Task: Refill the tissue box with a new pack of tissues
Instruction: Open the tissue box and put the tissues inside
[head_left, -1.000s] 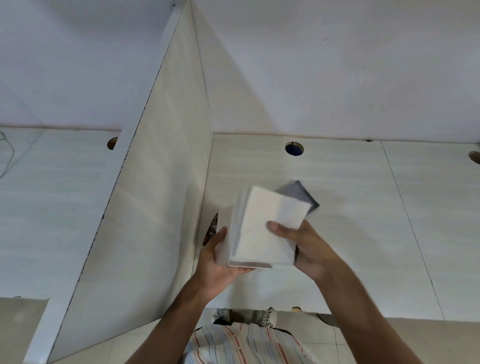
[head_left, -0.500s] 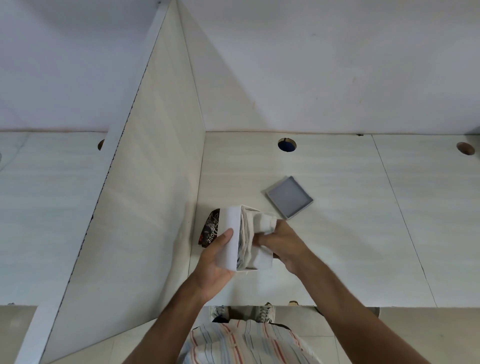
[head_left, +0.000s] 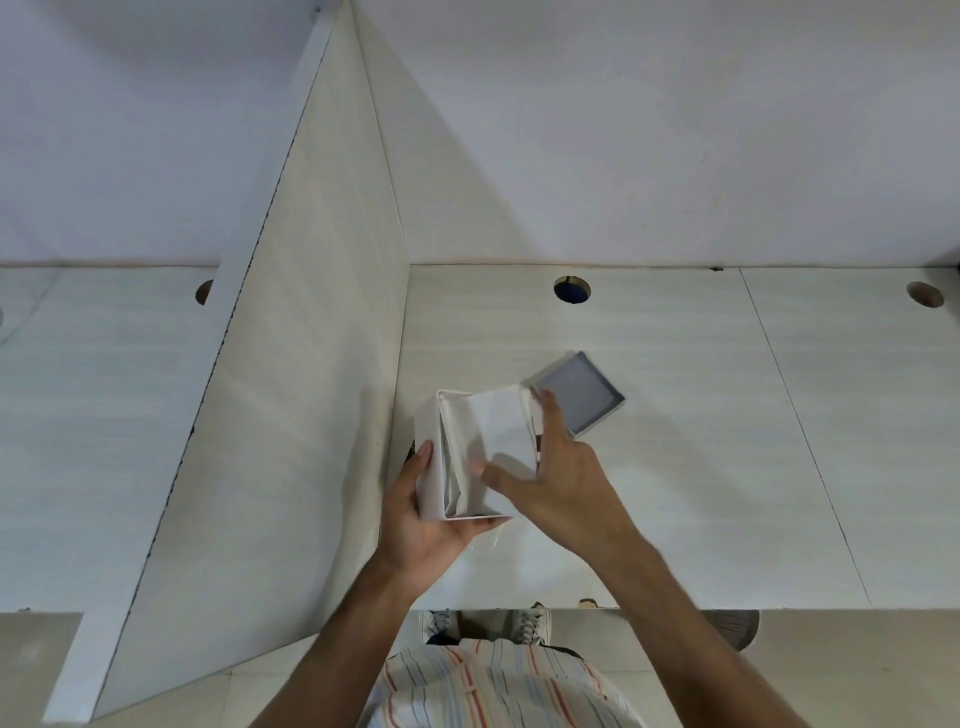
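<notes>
1. The left hand (head_left: 415, 519) cradles the white tissue box (head_left: 434, 457) from below and from its left side, thumb pressed on the side wall and fingers wrapped under the base, holding it just above the desk (head_left: 675, 467) near the upright divider panel (head_left: 291, 364).
2. The stack of tissues (head_left: 498, 436) sits partly inside the open box, its upper sheets standing above the rim. The right hand (head_left: 561, 483) lies flat over them, fingers spread, thumb pressed on the paper and fingertips reaching past the far edge.
3. Risk: pushing with a flat palm could crumple or fold the loose top sheets instead of seating the stack, since soft paper buckles against the box walls.
4. Risk: the box is held in one hand rather than resting on the desk, so a hard downward press could tip it or push it out of that grip.
5. Risk: sheets caught over the rim may stop the grey lid (head_left: 579, 397), lying open side up just beyond the right hand, from closing properly.
6. A scrap of clear wrapper (head_left: 488, 543) seems to lie under the box, though the view there is poor.
7. Compared with half a second ago, the right hand has opened from a pinch on a tuft of tissue to a flat, spread press. The tissues now lie smoother across the opening, and the dark printed item seen by the box's left is now almost hidden.
</notes>
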